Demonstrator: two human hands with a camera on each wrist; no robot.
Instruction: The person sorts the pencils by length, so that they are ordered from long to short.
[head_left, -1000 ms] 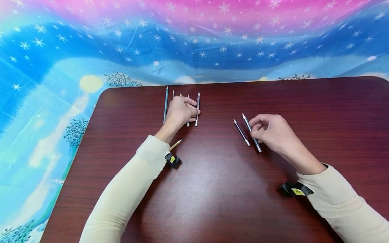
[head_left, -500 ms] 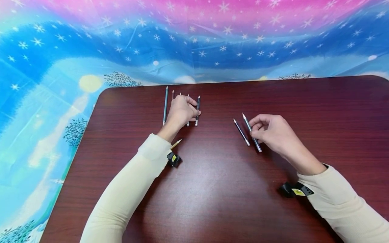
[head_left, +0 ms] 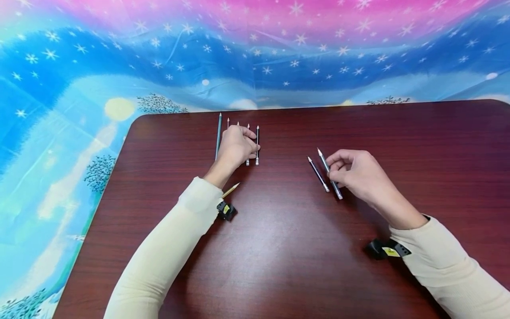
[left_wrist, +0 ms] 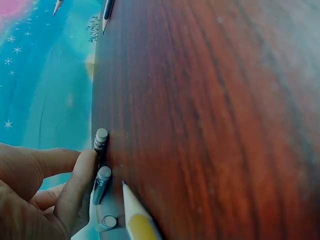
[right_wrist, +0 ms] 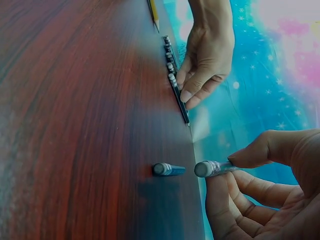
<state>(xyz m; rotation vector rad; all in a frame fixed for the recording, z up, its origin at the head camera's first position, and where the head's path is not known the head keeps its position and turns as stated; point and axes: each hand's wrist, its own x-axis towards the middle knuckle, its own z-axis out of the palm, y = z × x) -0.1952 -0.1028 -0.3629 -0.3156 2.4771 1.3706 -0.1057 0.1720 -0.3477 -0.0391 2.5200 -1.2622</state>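
Observation:
In the head view, several pencils lie side by side in a row at the table's back left, among them a long teal pencil (head_left: pixel 218 135). My left hand (head_left: pixel 236 146) is over that row and partly hides it. Its thumb and fingers pinch the row's rightmost dark pencil (head_left: pixel 257 153), whose eraser end points toward me. To the right, my right hand (head_left: pixel 360 177) pinches a silvery-dark pencil (right_wrist: pixel 215 168) between thumb and fingers, its tip aimed away. Just left of it lies another dark pencil (head_left: pixel 318 175), slanted and untouched.
A yellow pencil (head_left: pixel 230 190) lies under the left wrist, partly hidden by the sleeve and the black wrist camera (head_left: pixel 226 210). The dark red wooden table (head_left: pixel 271 257) ends at the back against a snowflake-patterned cloth (head_left: pixel 255 57).
My left hand has shifted the row's rightmost pencil toward me and slightly left, closer to its neighbour and straighter. My right hand and its pencil stay in place.

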